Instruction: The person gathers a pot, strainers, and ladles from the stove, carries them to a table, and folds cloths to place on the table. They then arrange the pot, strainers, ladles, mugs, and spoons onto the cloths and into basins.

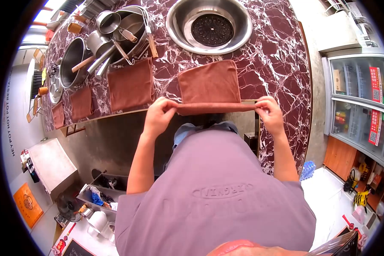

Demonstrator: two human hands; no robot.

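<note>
Both hands pinch the ends of a long, narrow folded brown cloth [217, 108] at the counter's front edge. My left hand [160, 114] holds its left end, thumb and fingers pressed together. At the right end, my right hand [269, 112] grips it the same way. The strip is stretched level between them. Just behind it lies a folded brown cloth [209, 82] on the dark red marbled counter [269, 64]; whether the two are one piece, I cannot tell. To the left lies another folded brown cloth [131, 84].
A steel basin [175, 25] with a black perforated disc sits behind the cloth. Pots and ladles [109, 22] stand at the back left, some handles pointing forward. Smaller brown cloths [82, 103] lie farther left. A glass-door fridge [357, 98] is at the right.
</note>
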